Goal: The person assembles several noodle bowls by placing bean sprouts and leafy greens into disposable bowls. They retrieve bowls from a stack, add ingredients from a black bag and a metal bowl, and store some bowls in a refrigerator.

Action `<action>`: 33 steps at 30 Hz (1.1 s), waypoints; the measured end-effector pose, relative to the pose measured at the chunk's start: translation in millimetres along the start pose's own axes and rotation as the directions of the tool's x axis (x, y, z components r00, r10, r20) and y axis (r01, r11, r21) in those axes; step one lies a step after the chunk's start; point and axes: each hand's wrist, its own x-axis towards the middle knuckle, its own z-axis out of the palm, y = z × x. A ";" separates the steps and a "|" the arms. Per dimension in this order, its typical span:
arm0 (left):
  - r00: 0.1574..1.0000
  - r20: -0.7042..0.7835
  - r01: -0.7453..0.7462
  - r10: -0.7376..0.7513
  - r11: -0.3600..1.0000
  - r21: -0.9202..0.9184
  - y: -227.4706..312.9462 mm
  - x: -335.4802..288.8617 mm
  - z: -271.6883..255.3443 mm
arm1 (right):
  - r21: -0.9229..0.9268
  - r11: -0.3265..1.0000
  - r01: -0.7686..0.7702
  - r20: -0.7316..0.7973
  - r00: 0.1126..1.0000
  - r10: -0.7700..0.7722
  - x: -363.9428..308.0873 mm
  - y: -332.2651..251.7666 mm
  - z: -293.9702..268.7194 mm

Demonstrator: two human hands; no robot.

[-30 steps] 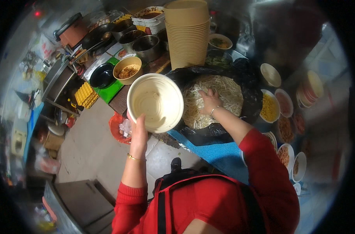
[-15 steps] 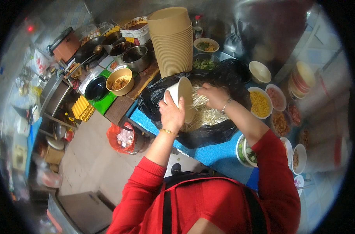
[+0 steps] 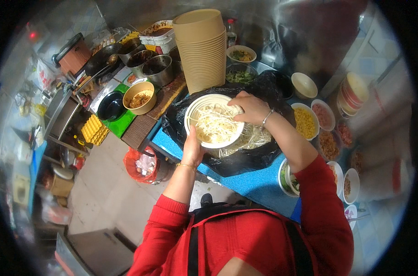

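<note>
Mid-frame, the left hand (image 3: 193,148) clamps a cream bowl (image 3: 209,98), likely steadying it over the bagged bean sprouts (image 3: 253,140); the right hand (image 3: 251,109) curls at its right rim, grip unclear.

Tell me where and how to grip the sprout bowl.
Probably hold the bowl by its left rim and outer wall, from the left, where the left hand is: the mouth opens upward, bean sprouts lie inside, the right hand is at the right rim.

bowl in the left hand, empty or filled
Partly filled: sprouts lie in the bowl, leaving some of its inside bare.
</note>
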 end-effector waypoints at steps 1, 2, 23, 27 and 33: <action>1.000 0.002 -0.018 0.018 1.000 -0.012 3.8 -4.0 3.3 | -0.007 0.999 -0.032 -0.010 0.999 0.032 -2.5 -4.4 0.4; 1.000 -0.011 -0.001 0.001 1.000 -0.015 5.5 -7.7 7.1 | -0.034 0.993 -0.111 0.017 0.994 0.112 -5.4 -9.2 1.5; 0.951 -0.176 -0.257 0.252 0.966 -0.003 64.7 -55.5 -16.8 | -0.500 0.843 -0.197 0.364 0.836 0.411 -30.8 66.3 73.3; 0.951 -0.140 -0.269 0.277 0.960 0.073 57.4 -52.4 -26.1 | -0.391 0.893 -0.223 0.194 0.928 0.317 -34.8 71.3 73.4; 0.893 -0.114 -0.379 0.435 0.864 0.332 49.3 -37.1 -31.7 | -0.290 0.904 -0.314 -0.119 0.949 0.292 -42.2 42.9 18.8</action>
